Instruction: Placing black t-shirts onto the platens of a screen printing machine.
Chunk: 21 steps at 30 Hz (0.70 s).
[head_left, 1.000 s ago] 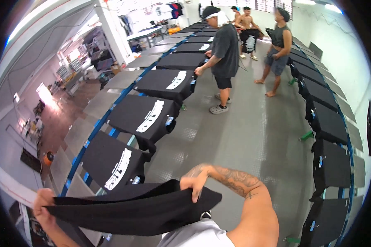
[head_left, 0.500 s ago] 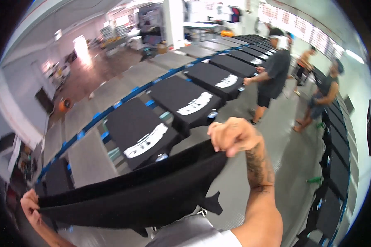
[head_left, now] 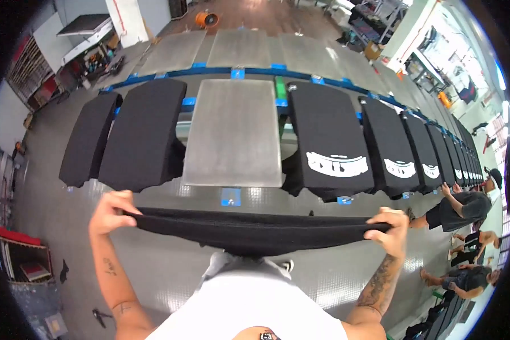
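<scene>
A black cloth garment [head_left: 255,232] hangs stretched between my hands in front of my waist. My left hand [head_left: 113,211] grips one end, thumb and fingers around the edge, and my right hand [head_left: 388,226] grips the other. Just beyond it is a bare grey metal platen [head_left: 232,130] on a blue rail. Black shirts [head_left: 141,130] cover the two platens to its left. To its right, platens carry black shirts [head_left: 326,124] with white prints.
Bare platens [head_left: 238,45] line the far side of the rail. Co-workers [head_left: 459,209] stand along the row at right. An orange fan [head_left: 207,20] sits in the back. A shelf with a red top [head_left: 25,260] is at the lower left.
My view has turned left to face the bare platen, so co-workers slid to the right edge. Both hands now hold the garment level and squarely across my body, the right one lower than half a second ago.
</scene>
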Each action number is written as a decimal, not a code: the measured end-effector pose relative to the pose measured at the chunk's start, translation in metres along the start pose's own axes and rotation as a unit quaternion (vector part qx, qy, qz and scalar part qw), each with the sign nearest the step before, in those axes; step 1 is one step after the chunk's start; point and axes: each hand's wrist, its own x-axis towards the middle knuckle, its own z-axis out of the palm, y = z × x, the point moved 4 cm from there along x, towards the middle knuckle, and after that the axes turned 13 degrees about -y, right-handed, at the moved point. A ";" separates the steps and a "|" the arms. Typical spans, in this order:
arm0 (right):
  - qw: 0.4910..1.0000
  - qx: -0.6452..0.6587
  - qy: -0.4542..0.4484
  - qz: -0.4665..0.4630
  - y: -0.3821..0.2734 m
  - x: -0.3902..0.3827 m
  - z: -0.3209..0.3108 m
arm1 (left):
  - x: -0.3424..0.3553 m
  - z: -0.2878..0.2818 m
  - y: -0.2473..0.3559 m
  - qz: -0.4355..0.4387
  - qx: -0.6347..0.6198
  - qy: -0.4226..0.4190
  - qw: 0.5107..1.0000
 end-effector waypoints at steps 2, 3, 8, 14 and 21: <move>0.995 0.001 -0.054 0.079 0.043 0.020 0.051 | -0.010 0.010 -0.077 -0.133 -0.033 -0.031 0.990; 0.993 -0.002 -0.054 0.101 0.072 0.024 0.080 | -0.009 0.019 -0.110 -0.156 -0.034 -0.053 0.986; 0.963 -0.106 -0.214 0.126 0.203 0.037 0.227 | -0.020 0.073 -0.275 -0.195 0.138 -0.148 0.960; 0.850 0.333 -0.250 0.323 0.280 0.081 0.238 | 0.040 0.030 -0.326 -0.223 -0.129 -0.180 0.949; 0.887 0.402 0.016 0.229 0.309 0.173 0.210 | 0.137 -0.048 -0.305 -0.091 -0.385 0.000 0.918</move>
